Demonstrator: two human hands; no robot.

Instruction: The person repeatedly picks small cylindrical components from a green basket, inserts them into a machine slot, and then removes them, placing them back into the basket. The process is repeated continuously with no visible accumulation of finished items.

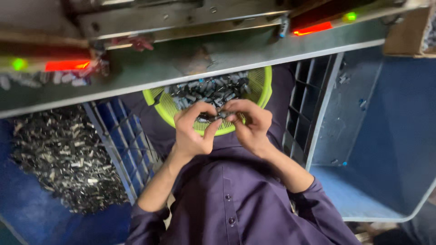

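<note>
A: Start at the far left. What's in that blue bin?

B: The blue crate (32, 213) holds a deep heap of small dark metal parts (68, 159) with shiny ends, piled against its slatted wall. Above it runs the grey machine ledge (190, 63), with a red light strip (67, 66) and a green lamp (18, 64) at its left end.

A: And the middle?

B: A round lime-green mesh basket (261, 84) sits half under the ledge, on the person's lap as far as I can tell. It carries a pile of small dark cylindrical pieces (209, 90), bunched toward its far side.

A: The hands?

B: Both are over the near rim of the basket. The left hand (193, 131) is curled, fingers and thumb pinched on a small cluster of dark pieces (217, 116). The right hand (250, 127) meets it from the other side, fingertips closed on the same cluster, so the pieces are held between the two hands, just above the basket's edge. Purple shirt sleeves (313, 190) run back from both wrists.

A: Further right?

B: A second blue crate (390, 136), slatted on its left wall, almost bare, with only a few stray bits on its floor. Above it there's another red strip (312, 29) and green lamp (350, 17), and a cardboard box corner (408, 31) at the top right.
</note>
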